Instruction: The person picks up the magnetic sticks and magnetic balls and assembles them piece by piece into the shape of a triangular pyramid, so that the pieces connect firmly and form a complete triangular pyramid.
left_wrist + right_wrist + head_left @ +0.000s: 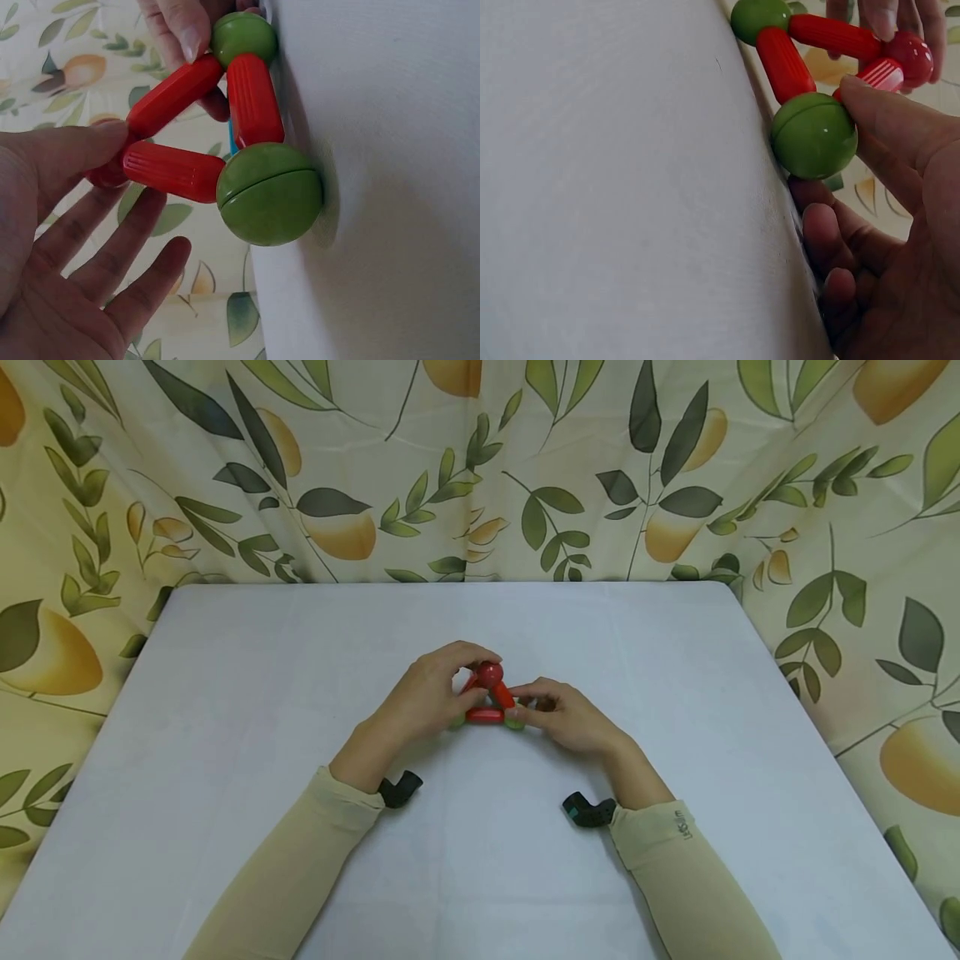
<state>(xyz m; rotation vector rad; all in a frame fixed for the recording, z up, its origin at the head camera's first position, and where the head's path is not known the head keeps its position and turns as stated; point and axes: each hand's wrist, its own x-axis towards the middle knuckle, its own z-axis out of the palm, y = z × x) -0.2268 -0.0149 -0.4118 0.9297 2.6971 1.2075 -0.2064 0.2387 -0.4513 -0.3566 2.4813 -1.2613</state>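
A triangle of three ribbed red rods stands on the table, with a glossy red ball [490,674] at its top corner. Its lower corners are a left green ball [270,193] and a right green ball [814,135], joined by the bottom rod [484,716]. My left hand [420,697] pinches the red ball between thumb and fingers, the other fingers spread. Low on the right side, my right hand [573,718] pinches the slanting red rod [176,96] near the right green ball. In the head view, fingers partly cover both green balls.
A white-covered table [480,860] lies under the arms. Leaf-and-fruit patterned cloth [480,468] rises behind its far edge and along both sides. Each wrist wears a small black camera, as on the left wrist [401,789]. A small blue sliver [232,136] shows behind the bottom rod.
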